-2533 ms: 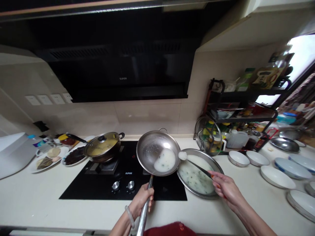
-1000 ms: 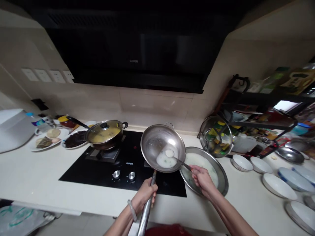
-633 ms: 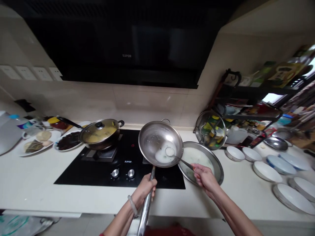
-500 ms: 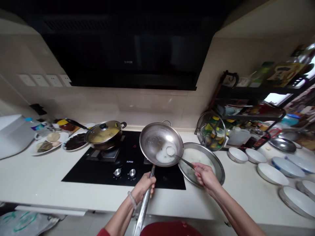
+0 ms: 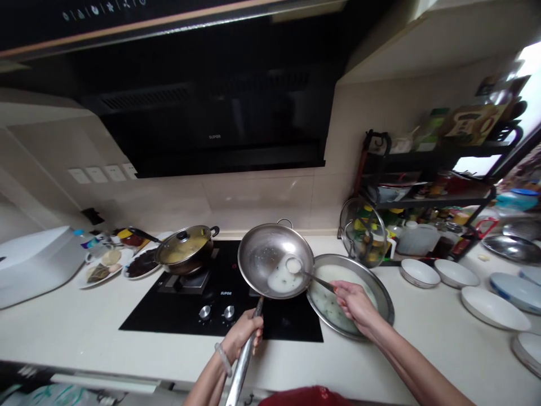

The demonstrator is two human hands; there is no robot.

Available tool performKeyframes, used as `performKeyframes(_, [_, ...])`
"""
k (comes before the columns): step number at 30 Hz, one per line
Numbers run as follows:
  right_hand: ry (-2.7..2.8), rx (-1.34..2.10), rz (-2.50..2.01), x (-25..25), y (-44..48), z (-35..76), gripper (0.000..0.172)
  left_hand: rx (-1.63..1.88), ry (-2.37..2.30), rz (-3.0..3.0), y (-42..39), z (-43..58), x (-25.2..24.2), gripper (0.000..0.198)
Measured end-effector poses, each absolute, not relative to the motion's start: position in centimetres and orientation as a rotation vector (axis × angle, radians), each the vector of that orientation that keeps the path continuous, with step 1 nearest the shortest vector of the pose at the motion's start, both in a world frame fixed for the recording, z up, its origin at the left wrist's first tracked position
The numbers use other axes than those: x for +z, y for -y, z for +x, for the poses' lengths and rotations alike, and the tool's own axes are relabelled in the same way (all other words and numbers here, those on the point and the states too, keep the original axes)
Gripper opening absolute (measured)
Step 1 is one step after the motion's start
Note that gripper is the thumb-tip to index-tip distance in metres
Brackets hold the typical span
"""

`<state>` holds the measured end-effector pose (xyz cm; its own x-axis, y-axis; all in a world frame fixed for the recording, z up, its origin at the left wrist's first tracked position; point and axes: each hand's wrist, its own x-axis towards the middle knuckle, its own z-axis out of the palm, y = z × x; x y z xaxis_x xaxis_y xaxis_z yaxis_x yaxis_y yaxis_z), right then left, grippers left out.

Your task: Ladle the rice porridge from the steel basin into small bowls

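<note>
My left hand (image 5: 244, 332) is wrapped round the long metal handle of a steel wok (image 5: 257, 254), which tilts over the right side of the hob. A little milky white liquid with small dark bits lies at the wok's lower right. In my right hand (image 5: 353, 303) is a ladle (image 5: 295, 265), its round bowl down in that liquid. Beneath the ladle's handle, a wide steel basin (image 5: 386, 301) holds more of the white liquid with dark green bits. The wok's edge overlaps the basin's left rim.
A lidded pan (image 5: 185, 249) with yellow contents stands on the left burner of the black hob (image 5: 169, 321). Plates of food (image 5: 103, 268) are further left. At right are several white bowls (image 5: 419, 273), a glass lid (image 5: 363, 231) and a rack (image 5: 426, 200). The range hood (image 5: 220, 113) hangs above.
The camera view has tilted upward and turned, so the surroundings sit differently in the picture. Both hands keep their grips, and the ladle's bowl stays in the wok's liquid.
</note>
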<state>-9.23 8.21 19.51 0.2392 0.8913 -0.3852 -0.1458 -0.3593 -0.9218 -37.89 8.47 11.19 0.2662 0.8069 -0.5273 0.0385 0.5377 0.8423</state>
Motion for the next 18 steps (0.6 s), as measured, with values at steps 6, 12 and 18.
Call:
performKeyframes(6, [0.714, 1.332, -1.514, 19.67, -8.41, -9.04, 0.022, 0.619, -1.218, 0.862, -8.29, -37.70, 11.58, 0.015])
performKeyframes(12, [0.712, 1.330, -1.537, 19.77, -8.50, -8.99, 0.022, 0.630, -1.208, 0.852, -8.19, -37.63, 11.78, 0.020])
performKeyframes(18, [0.682, 1.374, -1.514, 19.87, -8.17, -8.53, 0.024, 0.650, -1.193, 0.850, -8.19, -37.69, 11.52, 0.024])
